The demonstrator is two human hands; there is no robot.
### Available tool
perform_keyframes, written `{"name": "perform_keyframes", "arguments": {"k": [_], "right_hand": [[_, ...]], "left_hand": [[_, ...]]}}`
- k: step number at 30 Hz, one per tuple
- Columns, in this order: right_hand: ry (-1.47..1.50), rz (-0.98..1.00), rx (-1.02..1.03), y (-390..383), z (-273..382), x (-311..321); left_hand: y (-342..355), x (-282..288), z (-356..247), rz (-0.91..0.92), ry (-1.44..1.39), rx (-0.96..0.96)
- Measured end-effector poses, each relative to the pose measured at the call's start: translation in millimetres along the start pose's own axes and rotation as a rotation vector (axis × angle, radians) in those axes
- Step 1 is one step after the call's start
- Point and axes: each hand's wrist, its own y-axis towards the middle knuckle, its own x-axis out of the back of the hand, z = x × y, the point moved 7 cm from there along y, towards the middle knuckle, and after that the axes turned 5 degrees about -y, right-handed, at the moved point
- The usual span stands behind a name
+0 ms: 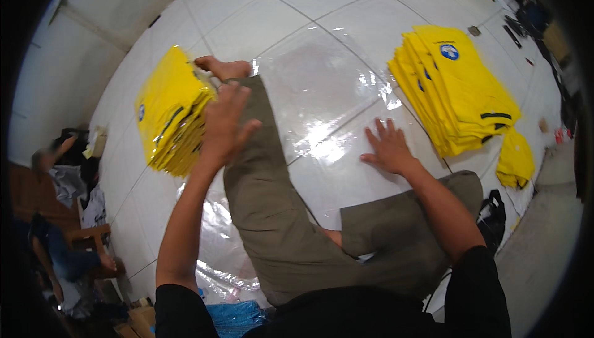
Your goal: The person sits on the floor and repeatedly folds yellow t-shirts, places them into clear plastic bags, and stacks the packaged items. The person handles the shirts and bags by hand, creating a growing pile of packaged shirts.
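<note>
On the tiled floor before me lies a clear plastic bag [322, 84], flat and shiny. My right hand [390, 147] rests at its lower right edge, fingers spread and holding nothing. Over my trouser leg and beside the left stack is my left hand [226, 124], its fingers apart; I cannot tell whether it touches the stack. That stack of yellow shirts in clear bags [170, 115] has a glossy surface. To the right stands a pile of folded yellow shirts [461, 84], without visible wrapping, with a round blue badge on the top one.
A loose yellow cloth [515, 160] lies by the right pile. More clear plastic [226, 245] is spread beside my left leg, above a blue package [235, 318]. At the far left another person sits near a wooden stool [90, 239]. Dark items line the right wall.
</note>
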Motion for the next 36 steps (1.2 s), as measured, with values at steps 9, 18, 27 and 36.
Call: {"name": "perform_keyframes", "arguments": {"k": [9, 18, 27, 36], "right_hand": [[0.050, -0.004, -0.054, 4.2, -8.7, -9.1], [0.137, -0.024, -0.049, 10.3, -15.1, 2.1], [0.138, 0.031, -0.133, 14.9, -30.7, 3.3], [0.160, -0.244, -0.237, 8.4, -67.7, 48.2]], "left_hand": [[26.0, -219.7, -86.4, 0.622, -0.119, 0.154], [39.8, -223.6, -52.0, 0.626, -0.258, 0.310], [12.6, -217.9, -73.3, 0.553, -0.228, 0.175], [-2.1, -188.2, -133.0, 0.480, -0.292, -0.003]]}}
